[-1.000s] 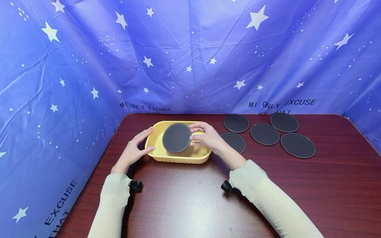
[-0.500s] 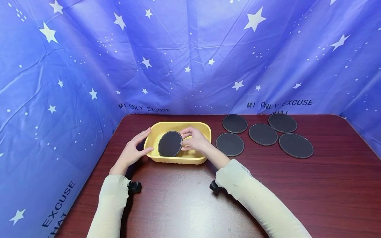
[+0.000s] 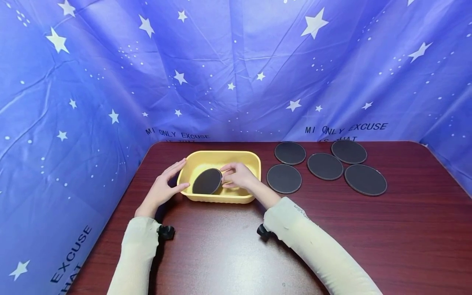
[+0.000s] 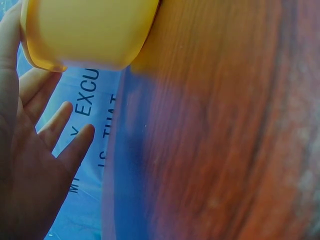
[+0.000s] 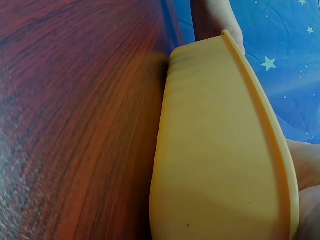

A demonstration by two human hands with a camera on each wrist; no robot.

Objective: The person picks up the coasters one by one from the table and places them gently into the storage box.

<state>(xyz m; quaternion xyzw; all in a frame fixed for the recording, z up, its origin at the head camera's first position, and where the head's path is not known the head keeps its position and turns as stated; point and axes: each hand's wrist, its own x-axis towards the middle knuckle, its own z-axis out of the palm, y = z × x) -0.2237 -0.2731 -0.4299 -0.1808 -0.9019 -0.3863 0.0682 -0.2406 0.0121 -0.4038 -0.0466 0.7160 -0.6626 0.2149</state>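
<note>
In the head view a yellow plastic tub [image 3: 221, 199] stands on the table. My right hand [image 3: 239, 177] reaches inside it and pinches the right edge of a round black coaster [image 3: 207, 181] with light stitching round its border. This coaster is tilted, its lower left side down in the tub. My left hand [image 3: 162, 190] rests at the tub's left end, thumb over the rim and fingers spread, fairly straight. In the left wrist view the left hand [image 4: 37, 155] touches the rim of the tub [image 4: 90, 35]. The tub wall [image 5: 215, 140] hides the right fingertips in the right wrist view.
Several black coasters lie flat to the tub's right, among them a near one [image 3: 284, 178], a back one [image 3: 290, 153] and a far right one [image 3: 366, 180]. The dark red wooden table [image 3: 228, 246] meets a blue star-patterned curtain [image 3: 236, 73] behind.
My right hand has moved left and down into the tub with the coaster, which has gone from facing up above the tub to tilted inside it. The left hand stays at the rim.
</note>
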